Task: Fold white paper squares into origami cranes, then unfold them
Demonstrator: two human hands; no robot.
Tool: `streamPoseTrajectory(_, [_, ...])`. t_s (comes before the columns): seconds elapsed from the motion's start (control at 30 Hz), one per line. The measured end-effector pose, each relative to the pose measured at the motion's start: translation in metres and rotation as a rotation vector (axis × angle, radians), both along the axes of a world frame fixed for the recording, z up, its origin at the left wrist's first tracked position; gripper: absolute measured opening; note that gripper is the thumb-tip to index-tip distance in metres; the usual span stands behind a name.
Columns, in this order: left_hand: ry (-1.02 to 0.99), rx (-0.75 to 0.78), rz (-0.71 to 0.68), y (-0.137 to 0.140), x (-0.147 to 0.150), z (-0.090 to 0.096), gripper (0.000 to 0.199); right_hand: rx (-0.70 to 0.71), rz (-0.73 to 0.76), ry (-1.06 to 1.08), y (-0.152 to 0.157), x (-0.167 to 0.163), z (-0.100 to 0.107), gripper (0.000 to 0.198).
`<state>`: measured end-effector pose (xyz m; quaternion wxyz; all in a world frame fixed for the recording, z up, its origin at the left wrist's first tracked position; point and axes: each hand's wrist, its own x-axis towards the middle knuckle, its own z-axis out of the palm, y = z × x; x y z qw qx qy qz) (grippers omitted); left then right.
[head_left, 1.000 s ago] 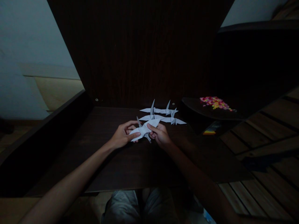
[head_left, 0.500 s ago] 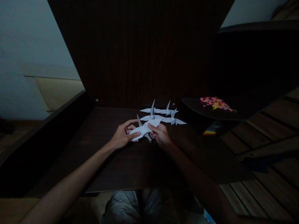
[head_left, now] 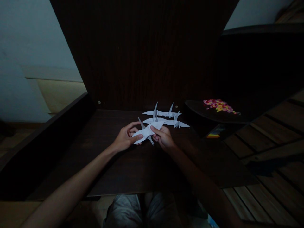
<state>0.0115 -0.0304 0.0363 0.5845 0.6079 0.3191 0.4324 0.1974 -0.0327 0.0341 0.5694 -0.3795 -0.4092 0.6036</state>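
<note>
A white folded paper crane [head_left: 147, 130] is held between my two hands, low over the dark desk, its wings spread. My left hand [head_left: 125, 136] pinches the left wing, thumb on top. On the other wing, my right hand [head_left: 163, 136] has its thumb pressed down with the fingers curled beneath. Just behind, several more white paper cranes stand in two rows: the back row has one crane [head_left: 170, 113] at its right, the front row another crane [head_left: 176, 122]. The held crane partly covers the front row.
To the right, a curved dark shelf [head_left: 193, 106] carries a pile of small pink, red and yellow pieces [head_left: 219, 105]. A dark panel [head_left: 147, 57] rises behind the desk [head_left: 114, 177], and a low side board [head_left: 47, 129] bounds it on the left.
Both hands keep their hold on the crane and have hardly moved. Its lower point looks slightly narrower now. The standing cranes are unchanged.
</note>
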Motion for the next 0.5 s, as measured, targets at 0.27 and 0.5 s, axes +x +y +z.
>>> streamPoseTrajectory(0.27, [-0.008, -0.078, -0.137, -0.0034, -0.0016, 0.0037, 0.065, -0.034, 0.107, -0.047, 0.0001, 0.0032, 0.0014, 0.033])
streamPoseTrajectory(0.5, [-0.012, -0.101, -0.159, -0.0050, -0.0020, 0.0042, 0.065, -0.043, 0.090, -0.050, 0.0011, 0.0026, 0.0006, 0.035])
